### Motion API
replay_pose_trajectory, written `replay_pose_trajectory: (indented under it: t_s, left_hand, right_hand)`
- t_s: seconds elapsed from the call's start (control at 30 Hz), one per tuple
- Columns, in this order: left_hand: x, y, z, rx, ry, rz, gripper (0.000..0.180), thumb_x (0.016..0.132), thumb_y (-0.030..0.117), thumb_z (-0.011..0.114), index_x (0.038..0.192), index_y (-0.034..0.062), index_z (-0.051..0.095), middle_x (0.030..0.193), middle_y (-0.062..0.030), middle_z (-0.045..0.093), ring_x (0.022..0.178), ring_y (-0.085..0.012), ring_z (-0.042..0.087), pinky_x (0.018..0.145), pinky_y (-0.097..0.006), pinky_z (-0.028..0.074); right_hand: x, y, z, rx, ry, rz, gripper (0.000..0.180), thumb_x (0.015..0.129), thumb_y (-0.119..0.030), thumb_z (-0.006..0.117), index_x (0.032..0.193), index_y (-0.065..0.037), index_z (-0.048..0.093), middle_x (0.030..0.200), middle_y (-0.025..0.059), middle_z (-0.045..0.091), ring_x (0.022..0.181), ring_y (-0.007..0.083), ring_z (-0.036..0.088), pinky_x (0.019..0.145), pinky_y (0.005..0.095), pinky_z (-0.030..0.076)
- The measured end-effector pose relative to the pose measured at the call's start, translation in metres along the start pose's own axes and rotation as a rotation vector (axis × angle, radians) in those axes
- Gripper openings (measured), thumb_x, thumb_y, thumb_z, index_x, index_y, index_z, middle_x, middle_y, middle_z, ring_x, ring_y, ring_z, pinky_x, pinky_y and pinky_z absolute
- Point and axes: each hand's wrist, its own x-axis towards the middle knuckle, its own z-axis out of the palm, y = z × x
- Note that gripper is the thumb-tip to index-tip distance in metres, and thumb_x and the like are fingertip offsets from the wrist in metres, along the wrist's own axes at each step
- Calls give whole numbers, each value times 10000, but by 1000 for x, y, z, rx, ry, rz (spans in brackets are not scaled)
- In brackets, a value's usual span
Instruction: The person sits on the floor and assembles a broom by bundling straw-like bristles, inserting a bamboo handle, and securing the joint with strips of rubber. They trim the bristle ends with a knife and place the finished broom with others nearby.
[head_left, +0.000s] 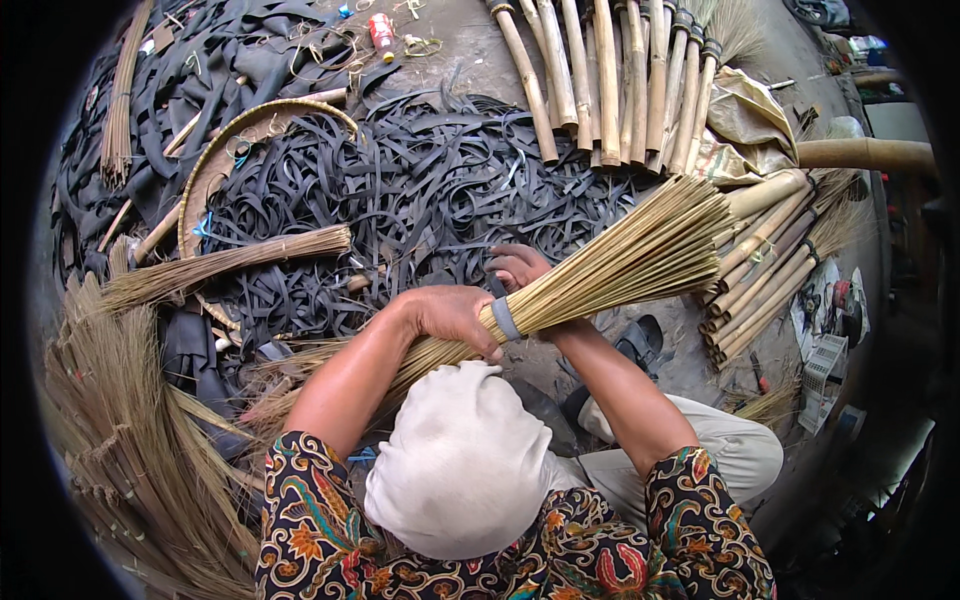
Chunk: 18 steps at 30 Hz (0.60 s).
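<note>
Closest to the camera is a person in a white head cloth (455,465) and a dark patterned shirt (320,520), with one knee of the pale trousers (720,440) bent out to the right. Just past the head cloth there's a fat bundle of sticks (620,260) lying at a slant across both arms, flared end up to the right. The left hand (455,313) is wrapped snugly round it, right beside a grey strip (504,318) that circles the sticks. The right hand (518,266) sits on the far side of the bundle, its forearm passing underneath, fingers curled in by a dark strip end; can't tell if it's actually pinching that. Big heap of straw (130,430) off to the left, dark sandal (642,345) near the right forearm. Further out, a thinner bundle (230,262) lies by a huge tangle of black strips (420,170), with bamboo handles (765,265) over on the right. Way at the back are more bamboo poles (605,80) and a red bottle (381,36)
</note>
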Motion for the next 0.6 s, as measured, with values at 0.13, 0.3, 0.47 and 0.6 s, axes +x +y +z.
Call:
replay_pose_trajectory:
  t_s: [0.13, 0.3, 0.47, 0.6]
  left_hand:
    - [19, -12, 15, 304, 505, -65, 390, 774, 262, 829, 1047, 8, 713, 979, -207, 781, 923, -385, 753, 861, -454, 576]
    - [43, -34, 37, 555, 839, -322, 343, 844, 200, 729, 1108, -17, 697, 1009, -282, 764, 995, -477, 739, 884, -569, 584]
    - [55, -53, 46, 520, 843, -323, 312, 880, 259, 715, 1024, -15, 753, 980, -279, 767, 974, -476, 743, 846, -575, 584]
    - [55, -62, 50, 498, 793, -257, 235, 859, 301, 749, 856, 66, 765, 892, -251, 761, 934, -463, 748, 815, -573, 573]
  right_hand:
    - [-15, -26, -42, -227, -363, 296, 439, 1015, -320, 657, 1339, -25, 688, 1454, 312, 607, 1323, 427, 625, 1066, 498, 536]
    - [0, -61, -60, -37, -246, 669, 427, 1046, -405, 604, 1022, -12, 770, 879, 262, 757, 878, 479, 749, 817, 573, 591]
    - [36, -58, -11, 134, -361, 752, 471, 1009, -455, 661, 1082, 2, 751, 1017, 292, 762, 1006, 472, 744, 896, 549, 587]
    - [26, -46, 6, 803, -322, 874, 546, 1095, -491, 548, 1090, 22, 736, 792, 164, 759, 631, 267, 748, 604, 385, 585]
